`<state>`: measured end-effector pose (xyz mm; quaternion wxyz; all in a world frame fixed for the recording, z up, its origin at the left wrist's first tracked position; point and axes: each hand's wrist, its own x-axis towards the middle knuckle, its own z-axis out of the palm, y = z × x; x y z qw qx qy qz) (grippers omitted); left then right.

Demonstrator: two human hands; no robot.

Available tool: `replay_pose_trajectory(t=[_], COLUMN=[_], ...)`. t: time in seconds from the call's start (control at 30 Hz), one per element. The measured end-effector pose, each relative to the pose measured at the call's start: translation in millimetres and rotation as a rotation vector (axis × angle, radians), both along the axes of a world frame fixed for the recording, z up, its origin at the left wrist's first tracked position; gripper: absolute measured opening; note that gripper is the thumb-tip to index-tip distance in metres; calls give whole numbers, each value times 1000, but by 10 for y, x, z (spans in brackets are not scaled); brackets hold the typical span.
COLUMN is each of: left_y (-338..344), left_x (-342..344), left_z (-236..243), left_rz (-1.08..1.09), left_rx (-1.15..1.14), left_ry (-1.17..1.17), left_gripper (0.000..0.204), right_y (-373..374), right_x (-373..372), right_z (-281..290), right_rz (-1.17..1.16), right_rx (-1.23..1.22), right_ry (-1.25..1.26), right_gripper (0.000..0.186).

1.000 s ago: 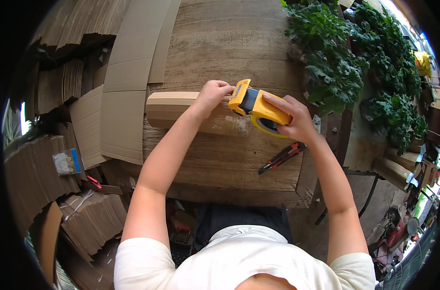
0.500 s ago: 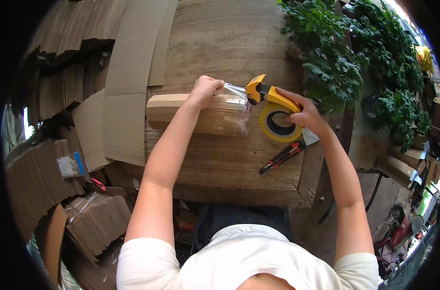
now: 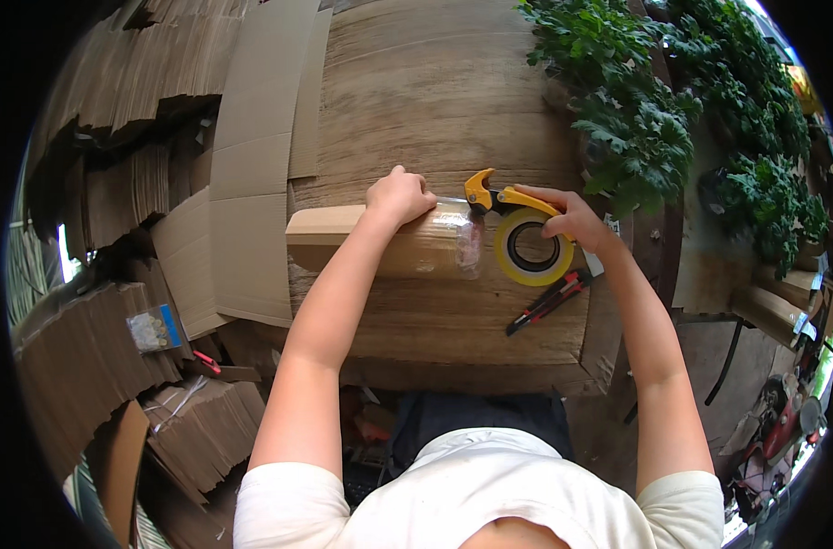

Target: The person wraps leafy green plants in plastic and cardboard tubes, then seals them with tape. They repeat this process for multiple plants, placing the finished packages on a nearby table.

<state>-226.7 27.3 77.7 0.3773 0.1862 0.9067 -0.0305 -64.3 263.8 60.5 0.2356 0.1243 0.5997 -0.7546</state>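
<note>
Long tan cardboard box (image 3: 421, 242) lies beneath the left hand (image 3: 402, 196), likely for steadiness — grip hidden, cannot tell; right hand (image 3: 572, 221) grasps a yellow-handled tape dispenser (image 3: 524, 200).

The left hand (image 3: 401, 198) partly hides the carton (image 3: 425, 242) on the table (image 3: 425, 110), whose far end is cut off. Clutter (image 3: 782, 430) right of the table and a plastic packet's (image 3: 154, 329) contents left of it are indistinct.

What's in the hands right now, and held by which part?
Right hand: yellow tape dispenser, by its handle. Left hand: on the far side of the cardboard box; can't tell if it's gripping.
</note>
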Motion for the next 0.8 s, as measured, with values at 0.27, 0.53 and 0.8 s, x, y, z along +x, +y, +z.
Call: replay_pose_trajectory(t=[0.27, 0.53, 0.8], left_y=[-312, -185, -222], left_x=[278, 429, 548], left_z=[201, 121, 97], left_rz=[-378, -395, -232], left_rx=[600, 506, 469], left_ry=[-25, 78, 106], left_gripper=[86, 100, 99], right_y=[3, -283, -1330], right_x=[76, 518, 1585], right_z=[-34, -159, 188], right_rz=[14, -278, -666], right_rx=[50, -169, -151], right_ry=[91, -66, -134], right_gripper=[76, 65, 72])
